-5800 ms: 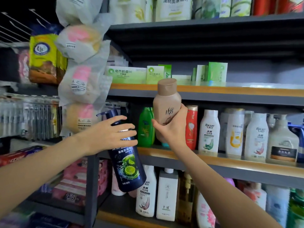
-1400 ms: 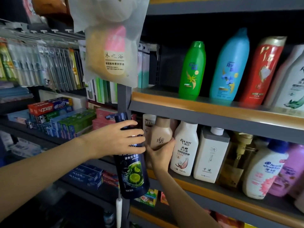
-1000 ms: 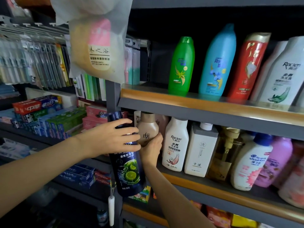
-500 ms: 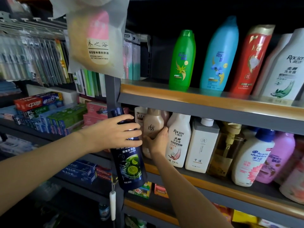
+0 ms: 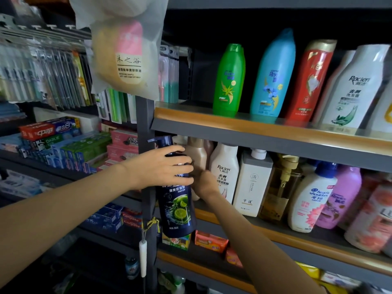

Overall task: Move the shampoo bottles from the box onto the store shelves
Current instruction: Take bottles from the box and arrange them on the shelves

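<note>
Hands: left hand (image 5: 161, 166) grips dark blue bottle (image 5: 177, 206) by its shoulder; right hand (image 5: 203, 183) holds tan bottle (image 5: 196, 158) on middle shelf (image 5: 286, 236).
Position: tan bottle at twelve o'clock of right hand, beside white bottle (image 5: 224, 172).
Handling: rigid, smooth plastic, probably heavy; grasp mid-body.

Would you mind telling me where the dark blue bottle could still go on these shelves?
Upper shelf: bare stretch between the upright post and the green bottle. The lower row is packed from the beige bottle rightward. The dark blue bottle hangs in the left hand.
</note>
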